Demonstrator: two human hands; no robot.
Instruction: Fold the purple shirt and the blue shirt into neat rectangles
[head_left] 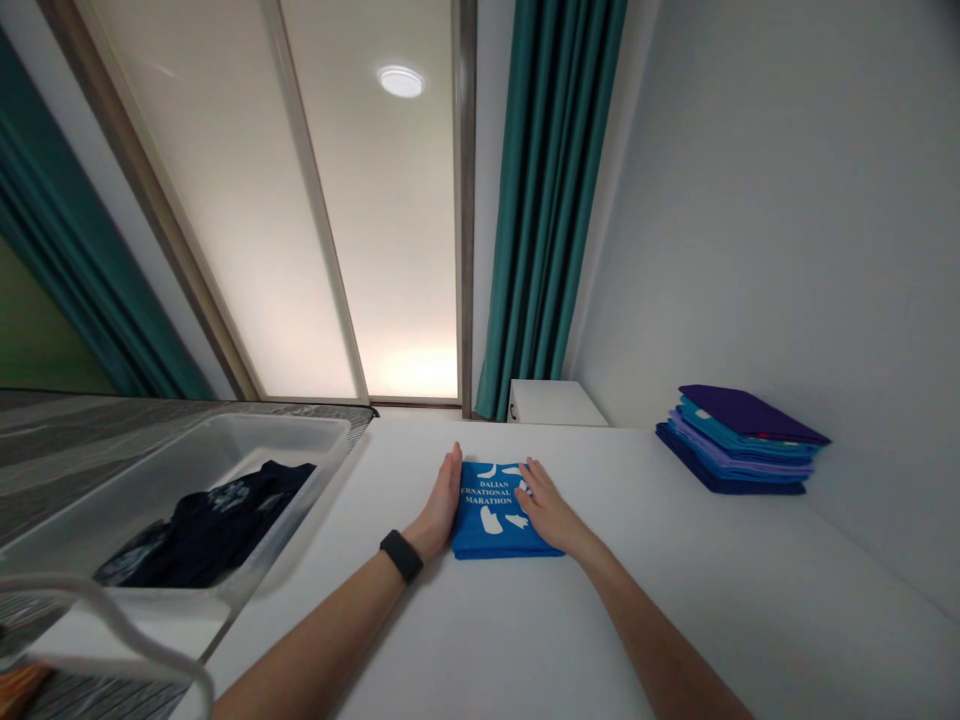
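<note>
A blue folded T-shirt [491, 520] with white lettering and white shapes lies flat on the white table [465, 640]. Along its left edge stands my left hand [444, 505], fingers stretched out and the palm turned toward the cloth. My right hand [551, 505] rests on the shirt's right side with the fingers spread, covering part of the print. Neither hand grips the fabric. A black band is on my left wrist.
At the right, by the wall, sits a stack of folded clothes [739, 445] in purple, blue and lilac. A translucent plastic bin [247, 425] at the left holds dark clothing [217, 530]. Behind the table are a small white cabinet [559, 402] and a teal curtain [551, 200].
</note>
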